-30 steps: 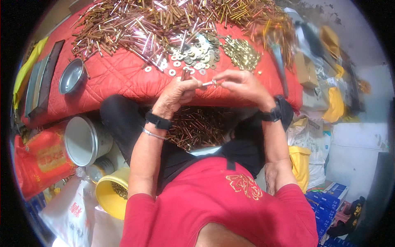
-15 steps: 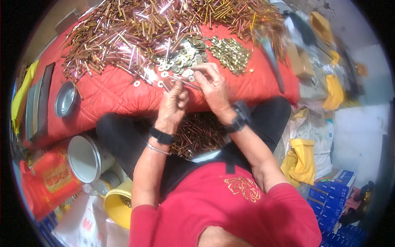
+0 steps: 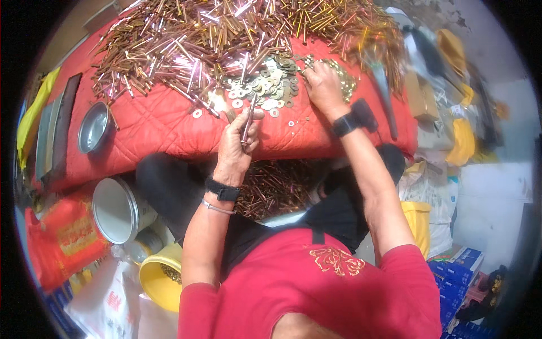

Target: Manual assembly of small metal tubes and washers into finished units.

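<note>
My left hand (image 3: 239, 141) is closed around a slim copper-coloured metal rod (image 3: 248, 125), which points up and away from me. Another bit of metal shows by its thumb, too blurred to name. My right hand (image 3: 326, 90) is at the pile of small brass-coloured nuts (image 3: 346, 82), fingers bent down and drawn together; what they pinch is hidden. Between the hands lies a heap of flat silvery washers (image 3: 271, 85), with a few loose ones at its near side. Behind them spreads a large heap of copper-coloured rods (image 3: 186, 51).
Everything lies on a red quilted cover (image 3: 147, 130). A metal bowl (image 3: 94, 129) sits at its left. More rods (image 3: 271, 189) lie between my legs. Lower left are a white-lidded tub (image 3: 114, 210) and a yellow bucket (image 3: 161, 285); blue boxes (image 3: 457, 277) are stacked lower right.
My right hand has left the rod near my left hand and moved right to the nuts. My left hand has kept the rod, now turned more upright. The view has shifted slightly.
</note>
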`<move>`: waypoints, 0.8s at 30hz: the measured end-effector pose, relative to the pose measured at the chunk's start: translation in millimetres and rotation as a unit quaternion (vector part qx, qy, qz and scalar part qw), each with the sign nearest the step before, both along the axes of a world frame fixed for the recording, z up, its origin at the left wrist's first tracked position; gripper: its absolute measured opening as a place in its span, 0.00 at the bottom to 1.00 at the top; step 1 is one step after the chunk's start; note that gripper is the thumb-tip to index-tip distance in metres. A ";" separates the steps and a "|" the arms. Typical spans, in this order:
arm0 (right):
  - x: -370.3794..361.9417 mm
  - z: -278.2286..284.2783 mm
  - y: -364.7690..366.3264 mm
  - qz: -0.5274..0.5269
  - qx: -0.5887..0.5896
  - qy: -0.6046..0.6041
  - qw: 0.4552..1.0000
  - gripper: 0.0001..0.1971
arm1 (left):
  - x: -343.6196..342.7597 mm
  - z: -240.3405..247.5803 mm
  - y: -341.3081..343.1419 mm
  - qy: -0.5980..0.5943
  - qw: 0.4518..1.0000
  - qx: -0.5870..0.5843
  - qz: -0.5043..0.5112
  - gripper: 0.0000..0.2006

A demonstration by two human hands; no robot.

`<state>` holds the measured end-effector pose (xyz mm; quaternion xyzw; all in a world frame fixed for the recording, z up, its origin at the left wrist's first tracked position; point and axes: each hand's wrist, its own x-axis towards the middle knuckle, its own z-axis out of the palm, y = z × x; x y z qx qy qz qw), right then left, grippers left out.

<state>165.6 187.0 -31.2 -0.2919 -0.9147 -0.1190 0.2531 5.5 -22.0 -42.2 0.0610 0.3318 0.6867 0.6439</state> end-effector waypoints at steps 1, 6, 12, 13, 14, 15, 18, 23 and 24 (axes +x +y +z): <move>0.0 0.7 2.8 0.002 0.014 -0.015 1.000 0.06 | 0.0 0.0 -0.4 0.013 1.000 0.005 -0.003 0.15; 2.7 20.7 -28.2 0.077 -0.176 0.094 0.977 0.06 | 5.6 0.2 -3.2 0.065 0.997 -0.001 0.027 0.09; 3.0 42.9 -101.0 0.153 -0.601 0.321 0.715 0.04 | 10.1 10.8 -8.2 0.128 0.991 0.022 -0.030 0.07; 3.5 45.3 -106.4 0.161 -0.622 0.333 0.690 0.05 | 10.0 11.5 -9.3 0.134 0.990 0.026 -0.044 0.07; 3.7 45.0 -110.0 0.162 -0.618 0.337 0.692 0.05 | 10.2 12.3 -10.1 0.139 0.988 0.029 -0.058 0.07; 3.9 44.6 -112.5 0.164 -0.613 0.342 0.693 0.05 | 10.9 14.1 -9.9 0.142 0.988 0.028 -0.061 0.06; 7.7 46.6 -112.2 0.194 -0.562 0.317 0.739 0.05 | 10.4 17.2 -8.8 0.143 0.985 0.038 -0.086 0.06; 9.6 61.3 -114.3 0.208 -0.495 0.266 0.801 0.06 | 0.4 12.8 -9.7 0.074 0.985 0.077 -0.139 0.12; 10.3 62.7 -113.6 0.215 -0.472 0.255 0.816 0.06 | 0.9 13.3 -9.7 0.068 0.985 0.075 -0.142 0.12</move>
